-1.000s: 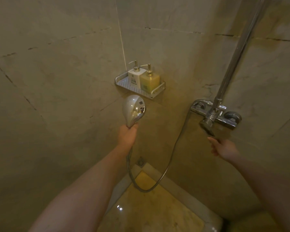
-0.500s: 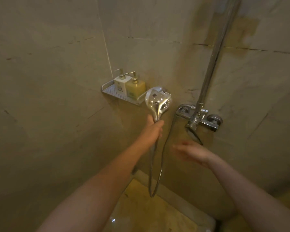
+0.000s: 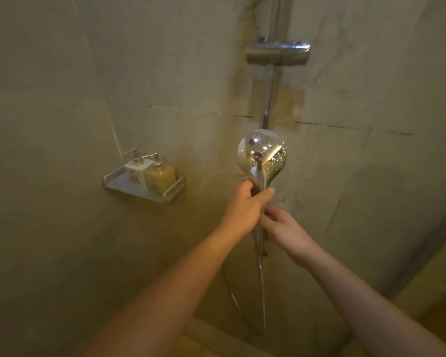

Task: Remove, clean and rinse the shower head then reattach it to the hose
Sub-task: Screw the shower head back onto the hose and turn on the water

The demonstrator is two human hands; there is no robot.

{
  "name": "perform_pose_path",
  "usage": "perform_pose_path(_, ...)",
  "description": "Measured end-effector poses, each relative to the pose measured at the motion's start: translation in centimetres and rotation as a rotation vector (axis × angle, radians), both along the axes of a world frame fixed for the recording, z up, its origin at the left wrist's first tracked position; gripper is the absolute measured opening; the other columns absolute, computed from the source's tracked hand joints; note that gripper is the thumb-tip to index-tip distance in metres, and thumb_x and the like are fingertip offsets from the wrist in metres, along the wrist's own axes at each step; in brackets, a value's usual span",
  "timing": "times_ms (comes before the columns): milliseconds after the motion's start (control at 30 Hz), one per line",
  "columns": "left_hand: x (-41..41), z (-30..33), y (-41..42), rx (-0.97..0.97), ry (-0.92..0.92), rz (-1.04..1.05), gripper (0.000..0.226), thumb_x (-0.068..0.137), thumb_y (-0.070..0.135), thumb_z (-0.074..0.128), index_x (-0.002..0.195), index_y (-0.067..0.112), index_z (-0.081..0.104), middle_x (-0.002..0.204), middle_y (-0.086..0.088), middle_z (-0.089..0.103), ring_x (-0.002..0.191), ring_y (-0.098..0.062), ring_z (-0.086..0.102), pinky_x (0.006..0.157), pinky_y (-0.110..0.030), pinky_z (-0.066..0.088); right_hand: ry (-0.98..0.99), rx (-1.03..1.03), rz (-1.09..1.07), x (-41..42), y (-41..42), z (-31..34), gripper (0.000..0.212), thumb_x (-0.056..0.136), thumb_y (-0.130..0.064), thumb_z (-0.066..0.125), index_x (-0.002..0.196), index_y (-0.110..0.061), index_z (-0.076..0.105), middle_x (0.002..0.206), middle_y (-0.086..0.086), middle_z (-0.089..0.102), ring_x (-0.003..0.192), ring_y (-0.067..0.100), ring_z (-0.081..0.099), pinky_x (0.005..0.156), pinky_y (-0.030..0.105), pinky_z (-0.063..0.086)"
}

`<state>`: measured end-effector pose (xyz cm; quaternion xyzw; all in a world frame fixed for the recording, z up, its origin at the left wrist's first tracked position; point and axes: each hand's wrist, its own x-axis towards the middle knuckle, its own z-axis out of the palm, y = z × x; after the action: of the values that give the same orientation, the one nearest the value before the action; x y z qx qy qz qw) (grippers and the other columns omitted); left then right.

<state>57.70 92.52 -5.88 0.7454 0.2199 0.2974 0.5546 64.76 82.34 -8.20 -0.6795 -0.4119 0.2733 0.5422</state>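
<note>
the left hand (image 3: 245, 202) is gripping the handle of the shower head (image 3: 262, 155), fingers and thumb wrapped tight around the narrow neck just below the bulb, holding it upright in front of the wall. the right hand (image 3: 281, 226) is closing its fingers around the joint directly beneath, where the hose (image 3: 262, 287) is meeting the handle, the two hands touching. judging from this, the unscrewing step is starting. the risk is looking like slipping: the chrome is likely slick, and a twist without a firm hold could drop the head, or the freed hose could be falling away toward the floor. the shower head is appearing rounded, mirror-bright, reflecting the room, its spray face turned partly to the right. behind it the riser rail (image 3: 269, 99) is running up the tiled wall.
</note>
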Motion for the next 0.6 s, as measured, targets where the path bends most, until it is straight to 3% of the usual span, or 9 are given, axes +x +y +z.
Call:
perform_pose_path(100, 1.6, 1.9, 0.7, 0.104, 0.071, -0.153, 0.028, 0.097, 0.046, 0.059, 0.087, 0.020, 0.065, 0.074, -0.001, 0.063, 0.065, -0.019, 0.061, 0.066, -0.043, 0.051, 0.012, 0.012, -0.110, 0.7, -0.7, 0.9, 0.026, 0.101, -0.026, 0.054, 0.104, 0.000, 0.060, 0.084, 0.007, 0.068, 0.075, 0.016, 0.063, 0.068, 0.030, 0.050)
perform_pose_path(200, 2.7, 4.4, 1.7, 0.286, 0.136, -0.272, 0.058, 0.104, 0.050, 0.047, 0.091, -0.004, 0.066, 0.075, -0.007, 0.056, 0.064, -0.017, 0.053, 0.067, -0.039, 0.048, 0.062, 0.027, -0.211, 1.3, -1.2, 2.2, 0.028, 0.102, -0.027, 0.053, 0.104, 0.001, 0.054, 0.083, 0.008, 0.067, 0.072, 0.018, 0.065, 0.061, 0.025, 0.052)
perform_pose_path(267, 3.4, 6.1, 2.8, 0.398, 0.107, -0.286, 0.052, 0.103, 0.046, 0.048, 0.086, 0.000, 0.065, 0.080, -0.002, 0.056, 0.065, -0.014, 0.051, 0.068, -0.034, 0.044, 0.051, 0.036, -0.251, 1.8, -1.4, 3.6, 0.028, 0.101, -0.027, 0.053, 0.105, 0.001, 0.053, 0.083, 0.008, 0.067, 0.072, 0.020, 0.066, 0.064, 0.029, 0.053)
perform_pose_path(400, 5.4, 10.2, 5.6, 0.690, 0.000, -0.163, 0.011, 0.096, 0.031, 0.059, 0.099, 0.022, 0.065, 0.098, 0.006, 0.053, 0.092, -0.015, 0.055, 0.078, -0.031, 0.046, -0.007, 0.090, -0.370, 3.4, -0.8, 7.6, 0.024, 0.100, -0.028, 0.054, 0.096, -0.005, 0.052, 0.079, 0.005, 0.064, 0.074, 0.022, 0.063, 0.075, 0.043, 0.056)
perform_pose_path(467, 6.1, 12.5, 6.7, 0.869, -0.084, -0.062, 0.022, 0.091, 0.025, 0.060, 0.111, 0.016, 0.066, 0.107, 0.001, 0.055, 0.104, -0.020, 0.052, 0.088, -0.038, 0.048, -0.016, 0.138, -0.415, 4.0, -0.4, 9.9, 0.017, 0.100, -0.022, 0.056, 0.092, -0.008, 0.051, 0.075, 0.004, 0.063, 0.072, 0.021, 0.062, 0.072, 0.042, 0.056)
perform_pose_path(600, 6.9, 16.2, 7.4, 1.150, -0.261, 0.149, 0.040, 0.076, 0.021, 0.060, 0.114, 0.012, 0.066, 0.119, -0.013, 0.059, 0.112, -0.034, 0.054, 0.089, -0.047, 0.050, -0.056, 0.178, -0.502, 4.9, -0.2, 13.5, 0.010, 0.098, -0.015, 0.057, 0.095, -0.009, 0.050, 0.081, 0.008, 0.062, 0.073, 0.020, 0.062, 0.058, 0.027, 0.050)
